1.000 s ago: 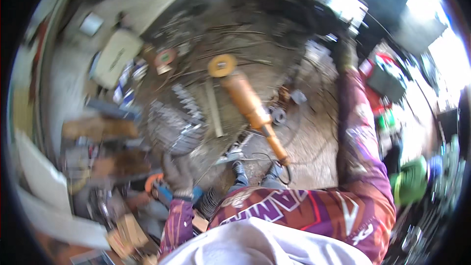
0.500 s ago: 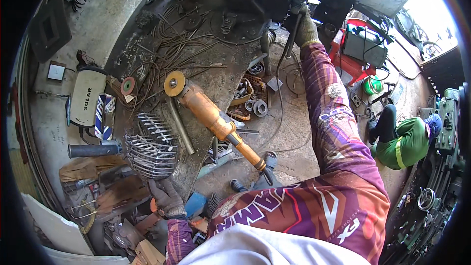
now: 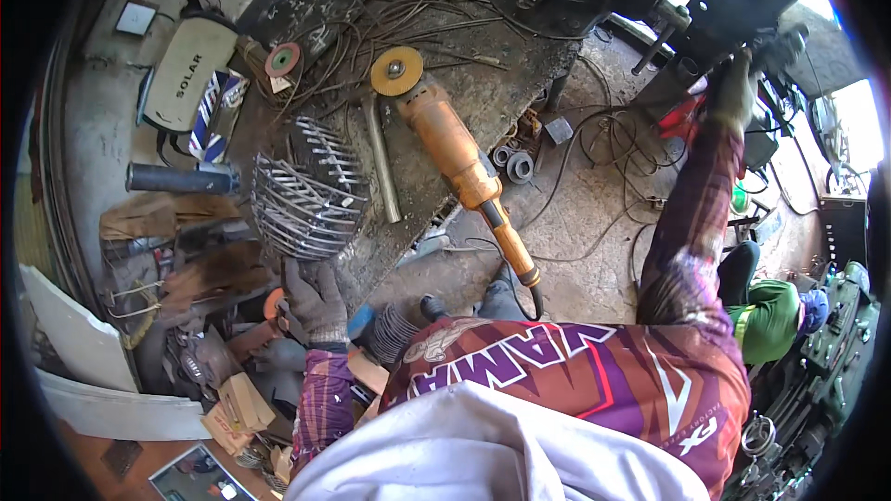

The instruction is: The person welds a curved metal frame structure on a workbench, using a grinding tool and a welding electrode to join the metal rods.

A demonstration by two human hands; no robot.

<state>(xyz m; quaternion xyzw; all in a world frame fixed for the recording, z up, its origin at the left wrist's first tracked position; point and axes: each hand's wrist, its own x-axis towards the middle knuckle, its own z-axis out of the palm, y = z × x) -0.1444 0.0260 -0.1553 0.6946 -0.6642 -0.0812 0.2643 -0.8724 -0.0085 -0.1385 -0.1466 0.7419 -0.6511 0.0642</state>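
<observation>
Left hand [image 3: 314,301] grips orange tool [image 3: 275,302] near desk [image 3: 483,93]; right hand [image 3: 733,93] reaches far right, fingers' grip unclear. Next: secure grasp.

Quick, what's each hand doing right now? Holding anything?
Left hand: gloved, low beside the workbench, near a wire cage; grip cannot be told.
Right hand: gloved, stretched out far; whether it holds something cannot be told.

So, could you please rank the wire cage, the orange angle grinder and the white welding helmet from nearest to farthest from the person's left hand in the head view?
From the gloved left hand:
1. Wire cage, just above it on the bench.
2. Orange angle grinder, up and right, mid-bench.
3. White welding helmet, far upper left.
</observation>
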